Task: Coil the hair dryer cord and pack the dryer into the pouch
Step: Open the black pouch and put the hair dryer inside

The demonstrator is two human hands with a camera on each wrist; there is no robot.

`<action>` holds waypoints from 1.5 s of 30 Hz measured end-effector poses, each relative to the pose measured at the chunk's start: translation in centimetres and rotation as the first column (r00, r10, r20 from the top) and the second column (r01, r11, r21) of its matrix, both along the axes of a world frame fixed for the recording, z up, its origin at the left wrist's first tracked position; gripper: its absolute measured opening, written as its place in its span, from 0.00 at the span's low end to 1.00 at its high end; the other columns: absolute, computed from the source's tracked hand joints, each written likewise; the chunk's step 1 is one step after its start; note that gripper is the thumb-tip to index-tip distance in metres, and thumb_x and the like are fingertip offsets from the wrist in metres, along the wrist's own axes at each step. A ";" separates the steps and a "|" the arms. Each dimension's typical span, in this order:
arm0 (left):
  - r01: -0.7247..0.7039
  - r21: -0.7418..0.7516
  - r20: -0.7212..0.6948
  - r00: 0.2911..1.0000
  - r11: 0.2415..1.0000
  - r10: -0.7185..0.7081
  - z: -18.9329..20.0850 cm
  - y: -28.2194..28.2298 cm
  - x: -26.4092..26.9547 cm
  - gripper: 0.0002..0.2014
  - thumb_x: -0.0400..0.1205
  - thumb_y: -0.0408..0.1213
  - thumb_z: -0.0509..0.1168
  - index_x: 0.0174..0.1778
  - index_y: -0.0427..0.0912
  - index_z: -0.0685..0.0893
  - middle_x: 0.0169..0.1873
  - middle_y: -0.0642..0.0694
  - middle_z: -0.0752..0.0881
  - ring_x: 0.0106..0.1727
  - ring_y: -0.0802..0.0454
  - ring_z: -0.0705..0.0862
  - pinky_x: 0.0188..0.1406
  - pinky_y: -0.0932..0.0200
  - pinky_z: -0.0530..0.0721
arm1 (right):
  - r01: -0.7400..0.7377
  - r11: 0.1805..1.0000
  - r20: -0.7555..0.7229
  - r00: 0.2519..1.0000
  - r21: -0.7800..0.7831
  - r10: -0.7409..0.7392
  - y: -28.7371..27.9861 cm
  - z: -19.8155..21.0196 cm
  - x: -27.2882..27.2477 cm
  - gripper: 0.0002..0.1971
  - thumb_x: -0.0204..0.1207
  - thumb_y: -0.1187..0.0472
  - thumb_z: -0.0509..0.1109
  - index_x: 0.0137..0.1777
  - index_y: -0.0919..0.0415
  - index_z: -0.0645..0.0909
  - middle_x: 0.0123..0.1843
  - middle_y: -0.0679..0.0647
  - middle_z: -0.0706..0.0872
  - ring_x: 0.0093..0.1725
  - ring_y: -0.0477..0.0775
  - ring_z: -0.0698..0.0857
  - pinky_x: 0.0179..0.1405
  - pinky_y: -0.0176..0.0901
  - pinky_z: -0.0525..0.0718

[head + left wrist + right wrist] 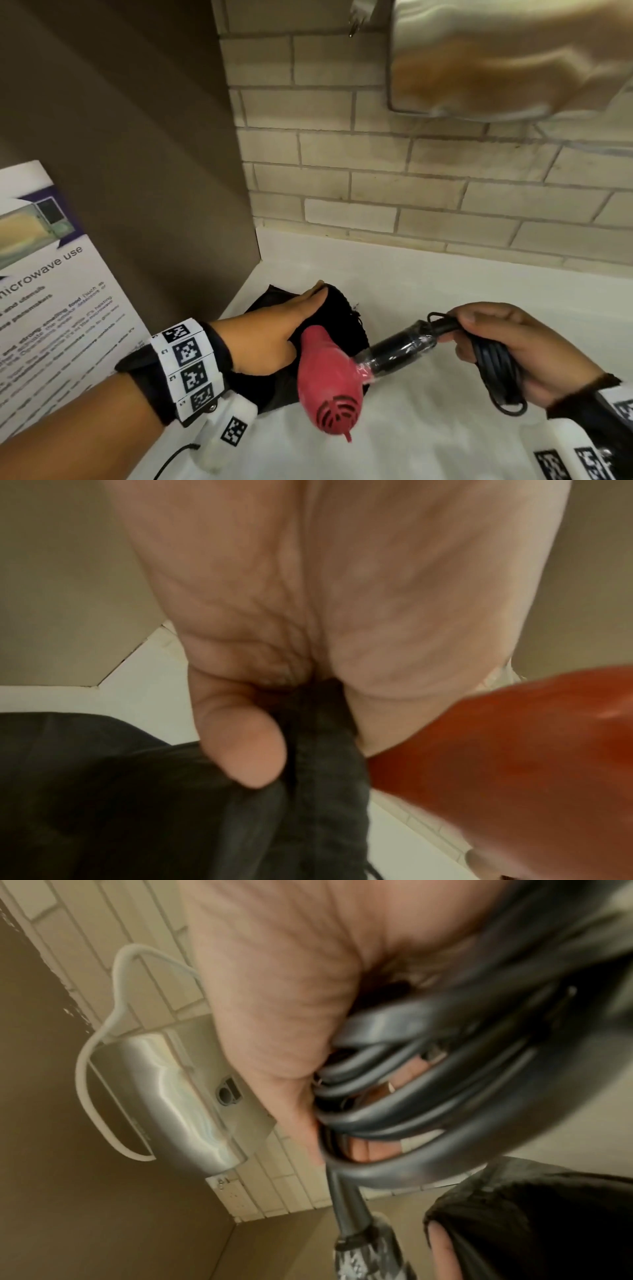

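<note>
One red hair dryer (327,380), one black pouch (342,315), one coiled cord (496,363), all on the white counter (428,428) with bare room to the right. The right hand (493,346) is curled round the cord bundle and handle end, dryer nose at the pouch mouth. The left hand (274,337) pinches the pouch rim by the brown side panel (154,154), the tiled wall (411,188) behind.

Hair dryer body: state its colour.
Red, on the plastic hair dryer body with its black handle; clearest in the head view.
</note>
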State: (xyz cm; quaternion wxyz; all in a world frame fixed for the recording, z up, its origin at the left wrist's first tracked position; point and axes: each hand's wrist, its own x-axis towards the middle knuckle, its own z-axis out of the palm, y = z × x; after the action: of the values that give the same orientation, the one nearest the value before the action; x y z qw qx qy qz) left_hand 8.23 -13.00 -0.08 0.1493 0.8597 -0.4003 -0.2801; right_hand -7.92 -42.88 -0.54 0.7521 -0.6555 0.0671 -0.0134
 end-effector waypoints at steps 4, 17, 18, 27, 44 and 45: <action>-0.001 0.058 0.005 1.000 0.998 0.001 0.9 0.2 -0.7 0.52 0.79 0.23 0.59 0.85 0.63 0.33 0.86 0.64 0.33 0.88 0.56 0.57 0.82 0.67 0.60 | 0.055 0.991 -0.075 0.995 -0.123 -0.065 0.9 -1.0 1.6 0.22 0.64 0.49 0.83 0.45 0.71 0.92 0.24 0.60 0.76 0.30 0.63 0.64 0.25 0.41 0.61; -0.126 -0.117 -0.092 0.989 0.985 0.115 -1.4 -3.4 -3.8 0.52 0.78 0.27 0.59 0.84 0.62 0.30 0.85 0.63 0.28 0.71 0.50 0.81 0.58 0.62 0.86 | 0.208 0.965 -0.271 0.931 -0.158 -0.245 9.6 -1.7 8.9 0.23 0.74 0.50 0.79 0.48 0.76 0.90 0.47 0.71 0.93 0.48 0.69 0.94 0.52 0.60 0.93; -0.143 -0.152 -0.109 0.986 0.978 0.127 -1.4 -3.3 -3.9 0.52 0.78 0.28 0.60 0.84 0.63 0.29 0.85 0.63 0.28 0.68 0.51 0.83 0.55 0.61 0.88 | 0.176 0.976 -0.315 0.926 -0.126 -0.208 9.8 -1.1 9.1 0.24 0.75 0.48 0.78 0.50 0.74 0.90 0.48 0.69 0.94 0.48 0.66 0.94 0.53 0.57 0.93; -0.367 -0.309 -0.317 0.910 0.877 0.268 -0.3 -2.5 -4.7 0.52 0.81 0.26 0.63 0.85 0.62 0.31 0.76 0.77 0.43 0.40 0.46 0.91 0.36 0.53 0.92 | 0.081 0.995 -0.350 0.935 0.059 -0.055 11.1 -0.1 8.0 0.09 0.84 0.73 0.61 0.51 0.64 0.83 0.47 0.64 0.91 0.43 0.60 0.90 0.41 0.49 0.88; -0.225 -0.333 0.268 0.908 0.916 0.320 5.5 0.0 -1.5 0.30 0.84 0.37 0.63 0.82 0.59 0.69 0.59 0.47 0.92 0.55 0.55 0.91 0.60 0.63 0.84 | -0.115 0.976 -0.028 0.993 -0.185 0.112 11.4 -0.7 7.4 0.14 0.86 0.59 0.65 0.42 0.61 0.89 0.42 0.61 0.90 0.43 0.55 0.86 0.47 0.47 0.82; -0.119 -0.277 0.487 0.838 0.954 0.246 5.9 0.7 -0.9 0.22 0.83 0.41 0.65 0.75 0.57 0.79 0.61 0.51 0.91 0.57 0.54 0.89 0.57 0.62 0.82 | -0.115 0.967 -0.011 0.993 -0.228 0.115 11.0 -0.2 7.8 0.15 0.87 0.60 0.65 0.41 0.63 0.88 0.40 0.60 0.87 0.41 0.55 0.83 0.45 0.47 0.79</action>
State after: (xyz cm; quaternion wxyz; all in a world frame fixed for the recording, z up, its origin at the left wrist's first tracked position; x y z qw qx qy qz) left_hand 7.36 -12.29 5.82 0.1634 0.9135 -0.3717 0.0257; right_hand -0.13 -31.91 -0.73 0.6715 -0.7402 0.0262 0.0220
